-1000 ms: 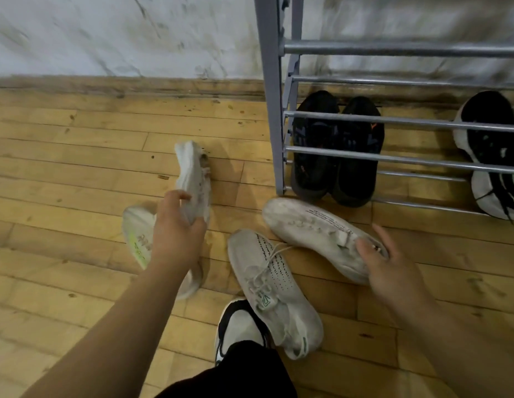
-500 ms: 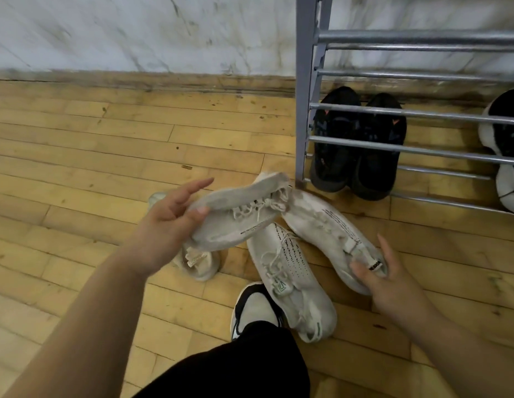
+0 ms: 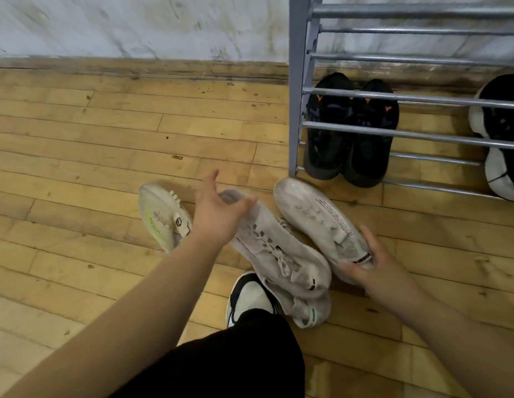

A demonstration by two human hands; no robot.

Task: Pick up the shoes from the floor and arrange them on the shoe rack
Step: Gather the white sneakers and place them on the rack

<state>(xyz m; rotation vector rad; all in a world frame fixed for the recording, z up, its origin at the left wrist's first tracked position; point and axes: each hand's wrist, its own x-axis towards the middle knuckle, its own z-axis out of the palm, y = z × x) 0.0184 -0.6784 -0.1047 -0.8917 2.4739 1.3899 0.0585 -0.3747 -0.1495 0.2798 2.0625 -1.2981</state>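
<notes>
Several dirty white sneakers lie on the wooden floor in front of the grey metal shoe rack [image 3: 296, 110]. My left hand [image 3: 218, 216] has its thumb spread, and its fingers rest on the toe of a white sneaker [image 3: 275, 251], which lies across a second white sneaker [image 3: 307, 311]. My right hand [image 3: 376, 268] grips the heel of another white sneaker [image 3: 316, 216] whose toe points at the rack's corner post. Left of my left hand lies a white sneaker with a green stripe [image 3: 161, 216].
A black pair with orange marks [image 3: 350, 133] sits on the rack's bottom bars, and a black-and-white pair [image 3: 502, 139] is at the right edge. My own foot in a black-and-white shoe [image 3: 250, 297] is beside the pile. A white wall runs behind.
My left hand carried its white sneaker rightward and laid it on the sneaker in the middle, then loosened its hold. My right hand closed around the right sneaker's heel.
</notes>
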